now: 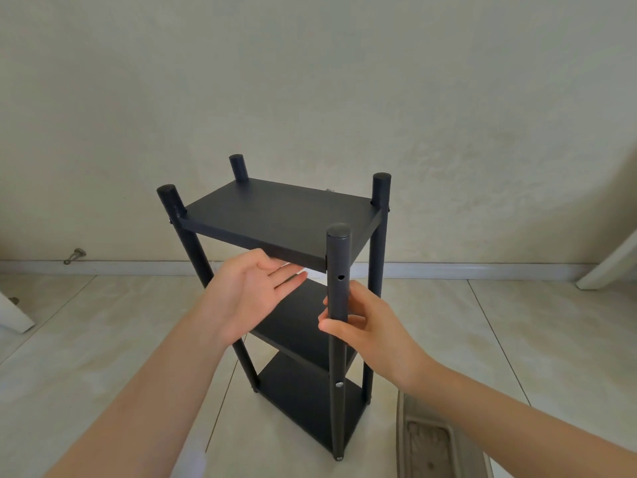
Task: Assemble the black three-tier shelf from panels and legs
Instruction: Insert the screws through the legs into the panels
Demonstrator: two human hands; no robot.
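The black shelf stands upright on the tiled floor in front of me, with a top panel (pixel 275 219), a middle panel (pixel 300 326) and a bottom panel (pixel 310 401) between several round legs. My right hand (pixel 372 329) grips the near right leg (pixel 337 263) just below an empty screw hole. My left hand (pixel 255 291) lies flat, palm up, under the front edge of the top panel, fingers straight and touching its underside. A screw head shows lower on that leg.
A pale wall and white baseboard (pixel 448 269) run behind the shelf. A metal doorstop (pixel 74 256) sits on the floor at far left. A patterned mat (pixel 431 443) lies at the lower right, and a white slanted piece (pixel 610 263) leans at the right edge.
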